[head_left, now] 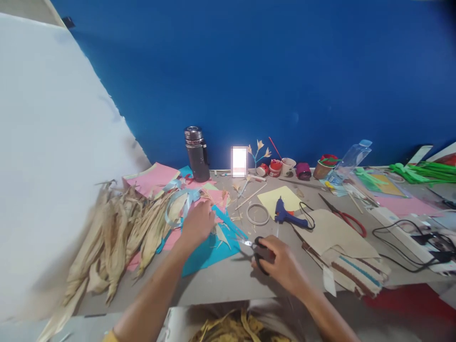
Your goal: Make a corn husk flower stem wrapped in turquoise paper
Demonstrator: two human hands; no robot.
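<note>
My right hand (285, 266) is closed around the black handles of a pair of scissors (247, 243). Their blades point left over a sheet of blue paper (203, 259). My left hand (199, 221) rests among the paper and scraps, fingers curled down and their tips hidden; what they hold I cannot make out. A bright blue strip (231, 222) runs from beside its fingertips toward the scissors. Just left of this hand lies a loop of pale blue ribbon (169, 209). Pale dried husk scraps (221, 233) are scattered on the blue paper.
Dried corn husks (114, 237) are heaped at the left. A dark flask (198, 161) stands at the back. Right of the middle are a roll of tape (258, 206), a blue glue gun (288, 216), red-handled scissors (351, 222), a cloth bag (331, 237) and a power strip (399, 232).
</note>
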